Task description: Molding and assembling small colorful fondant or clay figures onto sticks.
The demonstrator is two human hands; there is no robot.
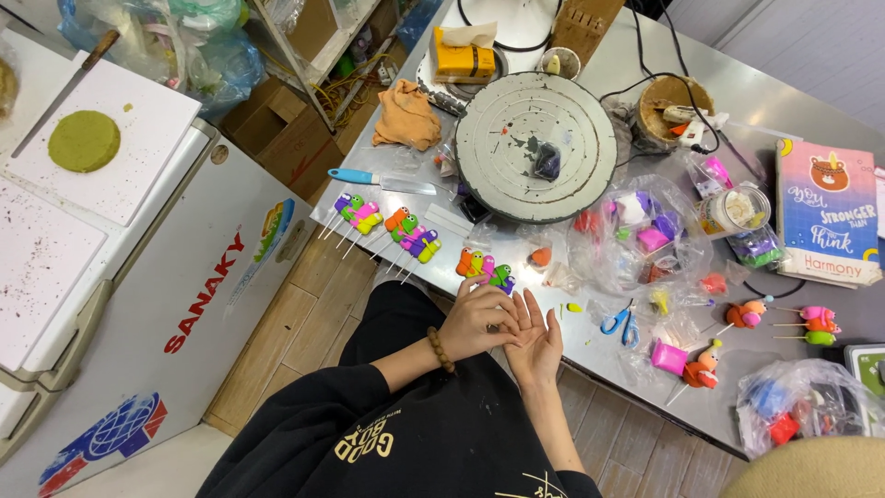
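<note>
Up past the hands, at the far end of the steel table, sits a yellow tissue box (464, 60) with a white tissue poking out. Off to the right of the hands lies a pink and blue booklet (828, 214) with a bear picture. Left of the hands, the white chest freezer (198, 304) carries red lettering and colourful stickers (103, 438).

Grey turntable (536, 146), blue-handled knife (380, 180)

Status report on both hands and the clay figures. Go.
Left hand pressed onto open right palm; contents hidden. Clay figures on sticks sit just beyond fingertips. Blue scissors lie right.
</note>
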